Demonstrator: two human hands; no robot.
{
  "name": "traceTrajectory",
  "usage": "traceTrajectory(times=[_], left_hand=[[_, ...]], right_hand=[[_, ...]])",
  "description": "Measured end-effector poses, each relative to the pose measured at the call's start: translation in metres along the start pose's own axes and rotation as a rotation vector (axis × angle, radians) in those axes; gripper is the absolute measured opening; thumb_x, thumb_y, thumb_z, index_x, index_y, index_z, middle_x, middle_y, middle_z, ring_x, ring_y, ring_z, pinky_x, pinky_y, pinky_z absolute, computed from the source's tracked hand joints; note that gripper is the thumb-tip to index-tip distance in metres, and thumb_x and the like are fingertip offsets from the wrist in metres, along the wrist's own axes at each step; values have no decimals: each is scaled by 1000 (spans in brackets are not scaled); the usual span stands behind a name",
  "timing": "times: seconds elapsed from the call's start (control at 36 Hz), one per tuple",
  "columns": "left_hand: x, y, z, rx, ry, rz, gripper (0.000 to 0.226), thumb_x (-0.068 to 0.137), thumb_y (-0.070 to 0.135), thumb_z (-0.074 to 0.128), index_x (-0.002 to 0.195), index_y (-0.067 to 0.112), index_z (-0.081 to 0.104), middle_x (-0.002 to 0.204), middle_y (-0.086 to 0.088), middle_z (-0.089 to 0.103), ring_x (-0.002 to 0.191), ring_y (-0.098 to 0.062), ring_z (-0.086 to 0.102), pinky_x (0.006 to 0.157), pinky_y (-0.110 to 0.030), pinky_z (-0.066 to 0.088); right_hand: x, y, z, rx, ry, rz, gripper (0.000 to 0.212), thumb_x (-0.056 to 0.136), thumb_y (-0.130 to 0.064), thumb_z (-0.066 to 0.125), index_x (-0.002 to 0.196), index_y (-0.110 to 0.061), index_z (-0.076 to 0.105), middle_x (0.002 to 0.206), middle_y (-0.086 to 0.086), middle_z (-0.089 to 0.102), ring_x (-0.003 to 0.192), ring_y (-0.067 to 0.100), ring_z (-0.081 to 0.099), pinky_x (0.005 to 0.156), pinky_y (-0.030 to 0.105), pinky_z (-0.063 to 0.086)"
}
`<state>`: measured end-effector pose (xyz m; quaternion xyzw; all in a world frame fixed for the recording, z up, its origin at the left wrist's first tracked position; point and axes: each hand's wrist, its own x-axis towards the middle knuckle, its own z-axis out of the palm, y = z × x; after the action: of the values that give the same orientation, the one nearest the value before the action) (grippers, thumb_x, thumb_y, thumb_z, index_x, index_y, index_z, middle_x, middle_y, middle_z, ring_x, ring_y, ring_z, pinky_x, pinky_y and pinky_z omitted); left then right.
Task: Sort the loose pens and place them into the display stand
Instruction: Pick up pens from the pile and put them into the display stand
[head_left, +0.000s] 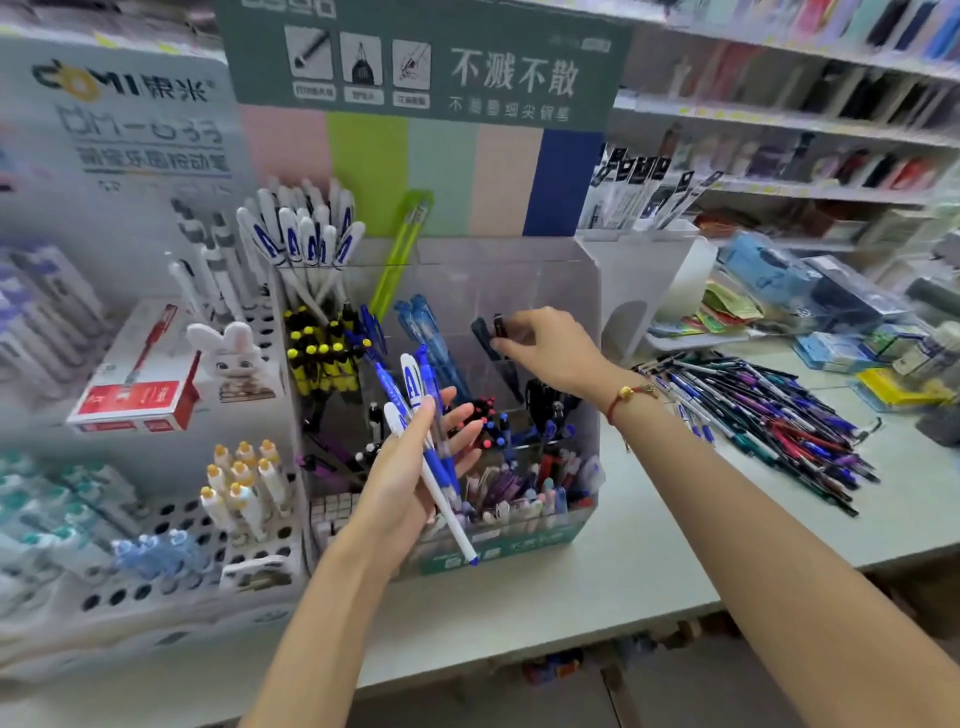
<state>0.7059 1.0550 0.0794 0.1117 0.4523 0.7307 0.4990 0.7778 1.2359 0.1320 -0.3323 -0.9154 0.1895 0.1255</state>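
loose pens (763, 415) heaped beside display stand (582, 291)

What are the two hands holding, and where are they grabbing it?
The left hand holds a bunch of blue and white pens around their middles. The right hand pinches a dark pen by its top end.
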Motion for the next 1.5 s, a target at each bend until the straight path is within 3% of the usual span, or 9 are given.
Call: traceTrajectory(times=[0.31, 0.39, 0.5, 0.69, 0.89, 1.08, 1.19, 1.31, 1.5], left_hand=[[-3, 7, -1, 1, -31, 27, 33, 100, 31, 43, 124, 15, 60, 99, 0, 72, 90, -15, 69, 87, -34, 54], [1, 8, 0, -18, -38, 41, 32, 100, 31, 43, 121, 16, 61, 99, 0, 73, 89, -14, 70, 88, -35, 53], [7, 9, 10, -17, -72, 40, 30, 100, 31, 42, 118, 17, 61, 99, -1, 72, 91, -15, 70, 90, -37, 53], [16, 8, 33, -17, -125, 58, 29, 102, 31, 40, 118, 18, 61, 96, 2, 72, 89, -14, 70, 89, -36, 53], [14, 2, 43, 2, -174, 21, 31, 102, 30, 38, 120, 17, 59, 102, 1, 72, 93, -15, 71, 89, -36, 53], [8, 2, 36, 33, -209, -60, 29, 102, 28, 40, 115, 17, 62, 107, 0, 72, 96, -16, 70, 81, -33, 58], [4, 4, 30, 95, -216, -76, 28, 100, 29, 43, 114, 16, 64, 103, 0, 74, 93, -16, 71, 77, -31, 59], [-2, 7, 25, 232, -264, -121, 25, 99, 28, 45, 112, 17, 64, 103, -1, 74, 93, -17, 71, 75, -29, 59], [-12, 11, 14, 320, -288, -157, 25, 100, 29, 45, 115, 16, 61, 105, -3, 73, 96, -20, 71, 81, -33, 59]], right_hand=[[-25, 7, 10, 279, 335, -3, 31, 94, -28, 60, 123, -16, 64, 100, -3, 71, 91, 11, 66, 86, 35, 54], [-46, 10, -1, 423, 659, 12, 26, 96, -17, 58, 120, -9, 62, 87, -12, 62, 70, -8, 57, 67, 10, 49], [-62, 20, -17, 593, 1013, 88, 18, 98, -15, 52, 115, -14, 58, 103, 3, 68, 95, 9, 66, 84, 21, 55], [-30, 40, -22, 21, 575, 100, 29, 94, -29, 59, 114, -10, 50, 85, 9, 71, 76, 27, 66, 65, 34, 50], [-16, 32, -8, -416, 393, 31, 19, 95, -28, 56, 106, -12, 60, 99, 9, 65, 96, 32, 60, 65, 33, 40], [-17, 21, -5, -121, 370, 139, 51, 89, -29, 62, 135, -14, 45, 124, 9, 54, 113, 27, 52, 81, 35, 46], [-51, 3, 3, 94, 571, 93, 28, 90, -26, 63, 116, -17, 56, 105, -1, 57, 86, 10, 53, 68, 19, 37], [-74, -18, 10, 468, 172, 102, 22, 95, -35, 56, 98, -23, 74, 84, -14, 66, 73, -10, 58, 65, 6, 41], [-90, -25, 11, 595, 93, 87, 6, 88, -34, 67, 93, -36, 71, 88, -9, 72, 75, 20, 62, 77, 30, 53]])
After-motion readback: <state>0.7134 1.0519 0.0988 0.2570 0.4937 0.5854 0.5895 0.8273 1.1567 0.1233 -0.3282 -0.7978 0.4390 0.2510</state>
